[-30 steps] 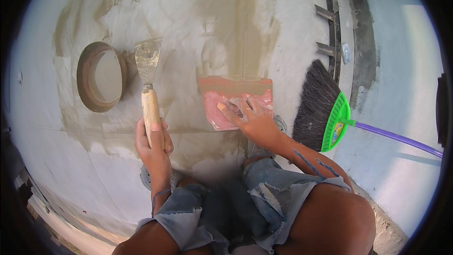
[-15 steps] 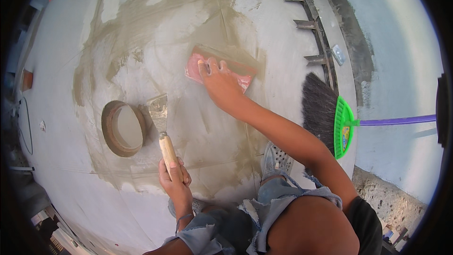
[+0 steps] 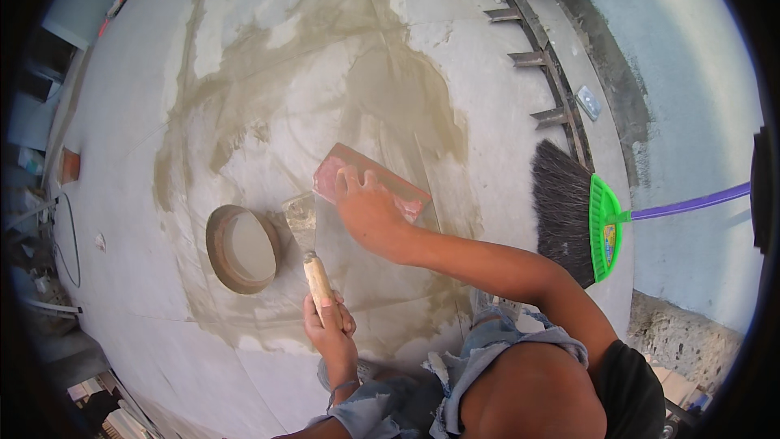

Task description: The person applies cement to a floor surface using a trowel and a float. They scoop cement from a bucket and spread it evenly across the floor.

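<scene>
My right hand (image 3: 363,197) presses a flat red rectangular float (image 3: 400,189) against the floor, fingers bent over its top. Wet grey-brown grout (image 3: 390,85) is smeared over the pale floor (image 3: 268,106) around it. In my left hand (image 3: 331,323) is a putty knife (image 3: 318,275), closed round its wooden handle. Its grout-coated blade points away from me and sits close to the float's left end. Left of the blade stands a round, brown-rimmed container (image 3: 213,248) with greyish mix inside.
On the right lies a broom (image 3: 565,211) with black bristles, a green head and a purple handle. Beyond it, a dark metal frame with short prongs (image 3: 552,81) runs along the floor near a pale blue wall (image 3: 691,138). A reddish-brown block (image 3: 70,165) and a cable (image 3: 73,244) lie far left.
My right hand has drawn the float nearer to me and slightly left, baring smoothed grout behind it. The whole view has shifted a little; my left hand still grips the putty knife.
</scene>
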`<move>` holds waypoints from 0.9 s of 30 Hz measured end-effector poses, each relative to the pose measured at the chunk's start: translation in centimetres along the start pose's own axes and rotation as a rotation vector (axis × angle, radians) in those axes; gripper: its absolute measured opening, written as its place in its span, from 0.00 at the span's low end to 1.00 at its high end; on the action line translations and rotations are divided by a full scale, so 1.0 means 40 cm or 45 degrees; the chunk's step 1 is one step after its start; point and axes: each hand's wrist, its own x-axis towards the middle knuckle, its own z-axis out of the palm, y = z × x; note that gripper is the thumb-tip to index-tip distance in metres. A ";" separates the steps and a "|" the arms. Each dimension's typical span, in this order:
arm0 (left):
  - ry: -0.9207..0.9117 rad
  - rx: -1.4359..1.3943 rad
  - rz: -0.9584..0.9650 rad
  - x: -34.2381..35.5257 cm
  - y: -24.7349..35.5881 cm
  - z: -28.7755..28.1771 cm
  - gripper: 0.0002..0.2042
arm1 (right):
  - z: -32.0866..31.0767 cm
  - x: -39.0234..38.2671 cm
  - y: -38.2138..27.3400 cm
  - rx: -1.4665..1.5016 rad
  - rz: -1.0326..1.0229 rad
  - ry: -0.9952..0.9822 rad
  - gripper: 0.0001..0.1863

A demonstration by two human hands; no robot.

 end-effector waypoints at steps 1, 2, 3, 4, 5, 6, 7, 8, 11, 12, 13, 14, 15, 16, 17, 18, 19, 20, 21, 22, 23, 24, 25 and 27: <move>0.004 0.005 0.002 0.000 0.001 -0.001 0.12 | 0.004 0.006 -0.004 0.006 0.008 0.007 0.32; 0.009 0.011 0.004 -0.001 0.003 -0.002 0.12 | 0.009 0.012 -0.008 0.012 0.016 0.014 0.32; 0.013 0.016 0.005 -0.001 0.005 -0.003 0.12 | 0.014 0.022 -0.009 0.012 0.027 -0.004 0.32; 0.017 0.007 0.006 -0.001 0.005 -0.001 0.12 | 0.016 0.034 -0.004 0.008 0.039 -0.024 0.32; 0.021 -0.001 0.007 -0.002 0.004 0.000 0.12 | 0.018 0.045 0.001 0.004 0.052 -0.044 0.32; 0.025 -0.010 0.007 -0.002 0.003 0.001 0.12 | 0.022 0.055 0.004 -0.002 0.061 -0.038 0.32; 0.022 -0.020 0.016 -0.002 0.002 -0.001 0.12 | 0.029 0.062 0.005 -0.003 0.072 -0.034 0.31; 0.018 -0.030 0.024 -0.001 0.000 -0.004 0.11 | 0.037 0.071 0.006 -0.003 0.082 -0.030 0.31; 0.005 -0.054 0.039 0.001 -0.009 -0.014 0.11 | 0.077 0.122 0.007 -0.013 0.216 0.130 0.30; 0.000 -0.061 0.044 0.001 -0.010 -0.016 0.11 | 0.078 0.144 0.016 -0.012 0.239 0.081 0.30; 0.008 -0.039 0.040 0.001 -0.010 -0.016 0.12 | 0.072 0.173 0.031 -0.009 0.264 0.032 0.29; 0.011 -0.020 0.038 0.001 -0.009 -0.011 0.12 | 0.062 0.203 0.046 -0.011 0.290 -0.014 0.29; 0.014 -0.001 0.036 0.001 -0.007 -0.009 0.13 | 0.052 0.228 0.057 -0.011 0.287 -0.026 0.29; 0.011 0.002 0.037 0.001 -0.006 -0.008 0.13 | 0.045 0.252 0.068 -0.011 0.284 -0.040 0.29; 0.005 0.002 0.038 -0.001 -0.005 -0.007 0.13 | 0.037 0.274 0.080 -0.014 0.280 -0.052 0.29; -0.001 0.002 0.040 -0.001 -0.003 -0.007 0.13 | 0.026 0.300 0.093 0.043 0.308 -0.011 0.29; -0.006 -0.008 0.047 -0.002 -0.003 -0.008 0.13 | 0.014 0.322 0.104 0.102 0.336 0.027 0.29; -0.012 -0.018 0.055 -0.002 -0.004 -0.008 0.13 | 0.002 0.338 0.114 0.160 0.364 0.065 0.29; -0.019 -0.029 0.063 -0.002 -0.005 -0.007 0.13 | -0.010 0.348 0.127 0.193 0.375 0.038 0.30; -0.027 -0.031 0.056 -0.001 -0.012 -0.004 0.13 | -0.034 0.346 0.141 0.223 0.393 0.003 0.30; -0.011 -0.022 0.062 -0.002 -0.010 -0.016 0.13 | -0.062 0.345 0.123 0.276 0.393 -0.033 0.31; 0.002 -0.015 0.067 -0.003 -0.006 -0.027 0.13 | -0.086 0.329 0.100 0.326 0.370 -0.040 0.32; -0.011 -0.028 0.062 -0.004 -0.009 -0.017 0.13 | -0.140 0.286 0.090 0.336 0.363 -0.045 0.33; -0.056 -0.060 0.039 -0.001 -0.019 0.019 0.11 | -0.176 0.201 0.111 0.290 0.376 -0.006 0.34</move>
